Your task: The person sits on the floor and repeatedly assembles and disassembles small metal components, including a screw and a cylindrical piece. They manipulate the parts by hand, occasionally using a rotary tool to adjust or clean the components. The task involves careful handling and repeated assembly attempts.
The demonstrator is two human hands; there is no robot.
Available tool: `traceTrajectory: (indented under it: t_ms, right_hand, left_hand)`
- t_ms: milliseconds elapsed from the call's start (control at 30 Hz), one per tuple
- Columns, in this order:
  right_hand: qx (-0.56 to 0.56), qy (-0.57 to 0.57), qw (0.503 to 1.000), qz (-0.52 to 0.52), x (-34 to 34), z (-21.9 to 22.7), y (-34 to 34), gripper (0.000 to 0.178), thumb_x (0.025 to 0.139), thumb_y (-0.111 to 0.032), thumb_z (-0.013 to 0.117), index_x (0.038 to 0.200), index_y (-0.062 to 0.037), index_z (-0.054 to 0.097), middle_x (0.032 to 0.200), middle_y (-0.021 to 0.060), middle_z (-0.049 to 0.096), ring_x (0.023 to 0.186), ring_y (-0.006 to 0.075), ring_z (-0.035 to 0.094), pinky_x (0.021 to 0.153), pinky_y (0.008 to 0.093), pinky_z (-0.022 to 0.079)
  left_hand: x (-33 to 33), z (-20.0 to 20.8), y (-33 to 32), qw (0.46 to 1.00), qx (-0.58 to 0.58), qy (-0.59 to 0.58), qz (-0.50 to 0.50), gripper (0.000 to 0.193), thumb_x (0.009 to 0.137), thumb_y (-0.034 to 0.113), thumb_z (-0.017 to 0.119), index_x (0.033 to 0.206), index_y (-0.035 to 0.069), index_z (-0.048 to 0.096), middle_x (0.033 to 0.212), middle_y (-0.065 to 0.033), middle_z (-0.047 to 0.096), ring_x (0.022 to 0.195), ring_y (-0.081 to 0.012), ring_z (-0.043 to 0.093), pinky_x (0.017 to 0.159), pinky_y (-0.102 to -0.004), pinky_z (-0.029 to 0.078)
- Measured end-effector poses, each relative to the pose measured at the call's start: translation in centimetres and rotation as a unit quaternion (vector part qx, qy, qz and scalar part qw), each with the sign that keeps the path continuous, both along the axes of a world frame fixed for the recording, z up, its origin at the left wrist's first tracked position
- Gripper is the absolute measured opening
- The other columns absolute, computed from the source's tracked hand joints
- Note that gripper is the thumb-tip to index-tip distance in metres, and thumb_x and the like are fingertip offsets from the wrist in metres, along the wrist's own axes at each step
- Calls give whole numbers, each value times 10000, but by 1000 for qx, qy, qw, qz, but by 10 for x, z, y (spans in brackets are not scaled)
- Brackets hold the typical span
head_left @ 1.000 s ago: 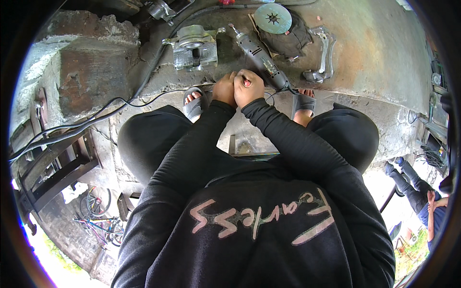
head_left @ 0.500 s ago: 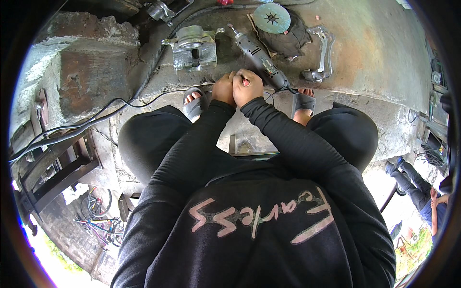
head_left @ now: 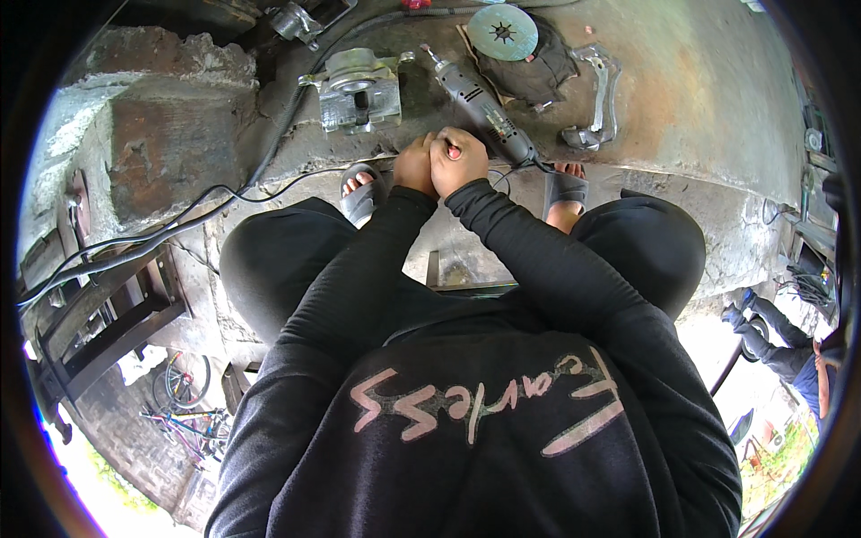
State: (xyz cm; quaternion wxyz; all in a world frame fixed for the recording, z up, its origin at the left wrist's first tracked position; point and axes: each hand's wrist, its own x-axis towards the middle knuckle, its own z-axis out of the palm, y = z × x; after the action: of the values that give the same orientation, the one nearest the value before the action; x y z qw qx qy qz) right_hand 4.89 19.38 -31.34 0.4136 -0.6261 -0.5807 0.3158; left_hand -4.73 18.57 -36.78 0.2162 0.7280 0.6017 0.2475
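My left hand [head_left: 413, 168] and my right hand [head_left: 461, 164] are closed and pressed together in front of the bench edge. From my right fist shows the small reddish end [head_left: 455, 152] of a thing whose rest is hidden. What my left fingers hold, if anything, I cannot make out. Just beyond my right hand lies a grey electric die grinder [head_left: 484, 112], its tip pointing away to the left. A metal brake caliper [head_left: 360, 90] rests ahead of my left hand.
A greenish round disc [head_left: 502, 33] lies on a dark cloth [head_left: 543, 70]. To its right is a metal caliper bracket [head_left: 606, 94]. A concrete block [head_left: 170, 152] stands at left, with black cables [head_left: 206, 199] running past it. Another person [head_left: 789, 354] is at far right.
The view has shifted very slightly. My hands keep the same closed hold, and the bench items stay put. The person at far right has moved a little.
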Motion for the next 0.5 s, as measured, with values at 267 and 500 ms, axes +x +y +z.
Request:
traceTrajectory:
  t_ms: [267, 500]
  right_hand:
    - [-6, -14, 1000, 1, -1, 3, 1, 210, 783, -171, 572, 661, 0, 570, 683, 219, 570, 686, 414, 560, 613, 477, 436]
    - [-84, -7, 996, 18, 12, 18, 14, 203, 795, -174, 528, 702, -12, 608, 715, 224, 598, 708, 411, 578, 639, 447, 466]
  left_hand:
    - [0, -3, 0, 1000, -2, -4, 6, 273, 784, 217, 611, 986, 34, 600, 881, -157, 637, 783, -352, 638, 654, -425, 514]
    - [5, 20, 8, 998, -50, 17, 34, 192, 793, 202, 621, 864, 29, 580, 835, -187, 642, 780, -379, 629, 654, -447, 505]
